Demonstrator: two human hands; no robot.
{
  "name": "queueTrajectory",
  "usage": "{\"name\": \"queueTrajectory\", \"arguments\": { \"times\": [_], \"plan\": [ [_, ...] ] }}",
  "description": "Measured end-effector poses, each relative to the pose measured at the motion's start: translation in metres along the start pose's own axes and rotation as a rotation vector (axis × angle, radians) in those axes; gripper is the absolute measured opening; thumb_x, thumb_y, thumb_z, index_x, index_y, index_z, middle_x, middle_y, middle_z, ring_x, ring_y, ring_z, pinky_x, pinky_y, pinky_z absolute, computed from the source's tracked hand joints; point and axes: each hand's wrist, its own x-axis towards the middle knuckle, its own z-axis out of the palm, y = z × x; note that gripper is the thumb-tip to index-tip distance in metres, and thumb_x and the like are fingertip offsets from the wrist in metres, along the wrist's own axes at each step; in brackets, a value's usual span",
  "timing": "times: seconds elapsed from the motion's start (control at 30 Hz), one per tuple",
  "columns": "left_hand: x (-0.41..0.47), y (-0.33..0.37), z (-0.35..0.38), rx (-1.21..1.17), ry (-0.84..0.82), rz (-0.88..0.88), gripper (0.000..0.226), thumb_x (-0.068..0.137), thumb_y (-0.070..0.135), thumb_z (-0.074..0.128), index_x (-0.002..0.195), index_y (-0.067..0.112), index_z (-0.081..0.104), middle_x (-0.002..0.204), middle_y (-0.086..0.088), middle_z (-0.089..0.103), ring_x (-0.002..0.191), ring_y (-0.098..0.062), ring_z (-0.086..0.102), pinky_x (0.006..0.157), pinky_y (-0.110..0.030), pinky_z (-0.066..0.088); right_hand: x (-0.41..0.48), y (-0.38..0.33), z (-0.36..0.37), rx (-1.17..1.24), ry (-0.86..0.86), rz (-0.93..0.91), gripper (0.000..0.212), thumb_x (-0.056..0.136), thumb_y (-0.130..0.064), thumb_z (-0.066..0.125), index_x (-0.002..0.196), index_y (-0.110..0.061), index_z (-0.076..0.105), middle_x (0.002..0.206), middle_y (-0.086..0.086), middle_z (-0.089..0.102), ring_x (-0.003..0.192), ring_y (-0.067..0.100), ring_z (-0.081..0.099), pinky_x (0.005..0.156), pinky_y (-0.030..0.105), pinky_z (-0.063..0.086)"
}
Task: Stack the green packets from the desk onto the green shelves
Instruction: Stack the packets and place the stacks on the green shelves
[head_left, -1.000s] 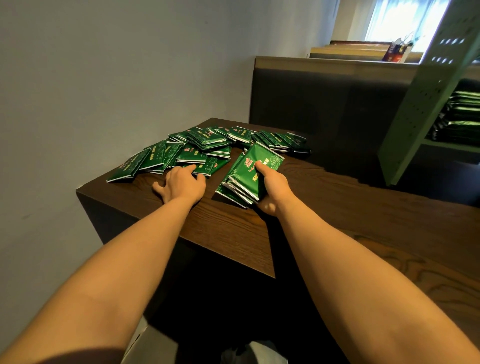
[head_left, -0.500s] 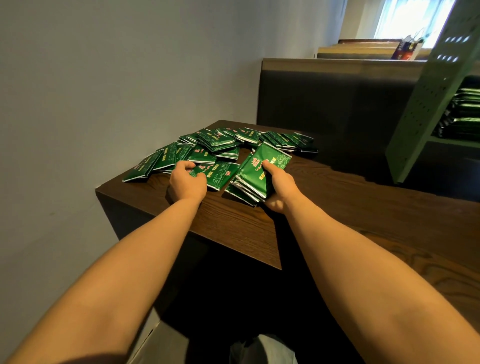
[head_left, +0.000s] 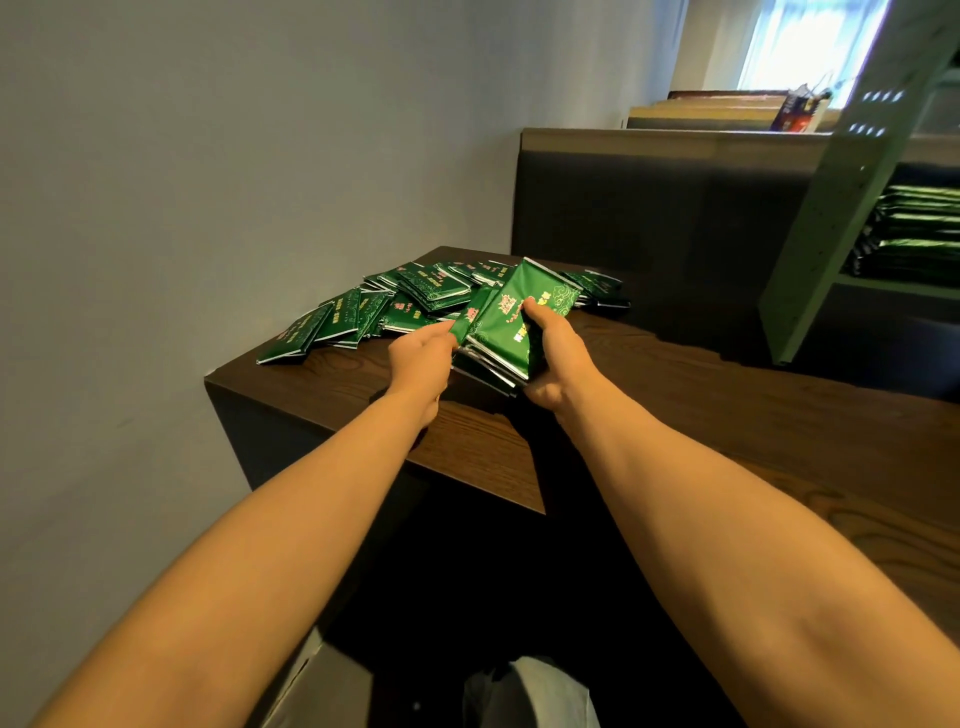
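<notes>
Head view: right hand (head_left: 550, 358) is gripping a stack of green packets (head_left: 511, 332), thumb lying across the top face, fingers wrapping underneath. The stack is tilting, far end raised, just above the desk (head_left: 727, 415) near its front edge, towards the left end. Left hand (head_left: 421, 358) is pinching a single packet (head_left: 470, 318) by its near end; that packet is lying against the left side of the stack, touching it. Can't tell whether it is sitting on top of the stack or only alongside.

Loose packets (head_left: 410, 299) are lying scattered and overlapping over the desk's far left corner, spreading along the left edge beside the wall, a few trailing along the back edge behind the held stack.

Green shelves (head_left: 841, 208) are standing off the desk's right end, with the perforated upright leaning in frame. More packets (head_left: 919, 234) are sitting piled on one shelf level there. Dark partition (head_left: 649, 208) is standing behind the back edge.
</notes>
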Motion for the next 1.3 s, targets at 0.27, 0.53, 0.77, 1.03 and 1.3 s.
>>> {"name": "queueTrajectory", "arguments": {
  "times": [0.27,0.53,0.77,1.03,1.3],
  "plan": [
    [0.013,-0.016,0.0,0.495,0.013,0.318,0.033,0.097,0.007,0.045,0.119,0.017,0.067,0.108,-0.004,0.066,0.083,-0.022,0.06,0.069,-0.03,0.049,0.009,-0.003,-0.025,-0.186,0.107,-0.085,0.024,0.102,-0.028,0.063,0.121,-0.019,0.052,0.118,0.014,0.069,0.101,0.032,0.072,0.088,0.052,0.06],
    [0.035,-0.034,-0.006,1.097,0.171,0.102,0.048,0.101,0.041,0.04,0.148,0.033,0.037,0.159,-0.009,0.029,0.15,-0.03,0.013,0.117,-0.054,0.009,0.021,0.009,-0.035,-0.352,0.225,-0.182,0.031,0.097,-0.036,0.069,0.118,-0.018,0.055,0.122,0.011,0.068,0.112,0.031,0.068,0.105,0.052,0.052],
    [0.029,-0.032,-0.011,0.976,0.176,0.198,0.05,0.086,0.046,0.064,0.132,0.032,0.051,0.134,-0.004,0.05,0.125,-0.027,0.048,0.115,-0.051,0.019,0.014,0.0,-0.045,-0.214,0.145,-0.087,0.033,0.099,-0.028,0.069,0.122,-0.006,0.06,0.097,0.011,0.072,0.082,0.027,0.073,0.072,0.04,0.059],
    [0.012,-0.026,-0.012,0.533,0.207,0.402,0.039,0.086,0.003,0.065,0.122,0.018,0.059,0.133,-0.005,0.049,0.099,-0.014,0.052,0.078,-0.021,0.035,0.015,0.003,-0.041,-0.297,0.156,-0.077,0.08,0.077,-0.048,0.077,0.14,-0.008,0.049,0.123,0.014,0.067,0.101,0.031,0.07,0.084,0.045,0.056],
    [-0.013,-0.013,0.013,0.403,0.155,0.599,0.045,0.083,-0.003,0.064,0.122,0.015,0.053,0.117,0.001,0.05,0.1,-0.008,0.049,0.077,-0.001,0.039,0.0,0.002,-0.02,-0.54,0.166,-0.137,0.081,0.105,-0.044,0.054,0.161,-0.008,0.008,0.157,0.016,0.037,0.141,0.036,0.042,0.113,0.043,0.038]
  ]
}}
